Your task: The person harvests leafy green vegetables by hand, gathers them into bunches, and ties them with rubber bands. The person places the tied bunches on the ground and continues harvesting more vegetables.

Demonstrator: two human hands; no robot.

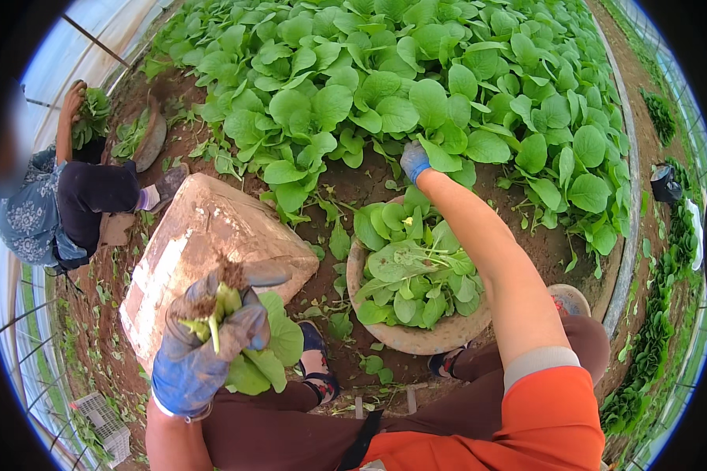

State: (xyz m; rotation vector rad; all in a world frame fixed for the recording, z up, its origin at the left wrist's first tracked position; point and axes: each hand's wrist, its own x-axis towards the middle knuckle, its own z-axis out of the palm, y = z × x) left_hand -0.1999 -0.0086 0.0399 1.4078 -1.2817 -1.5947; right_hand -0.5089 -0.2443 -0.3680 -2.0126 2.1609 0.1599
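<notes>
Brown soil [357,182] shows in the head view as a strip of working room between one round basin [444,342], heaped with loose greens [404,271], and one leafy bed [369,86] beyond. One dusty block [212,235] stands left of the basin; one co-worker [86,192] sits farther left. Your hands are well apart: the gloved left hand [192,353], left of the basin, closes around a leafy plant [271,345], soil-caked end up; the gloved right hand [414,162], just past the basin, reaches into the bed's edge, fingers hidden, grip impossible to tell.
</notes>
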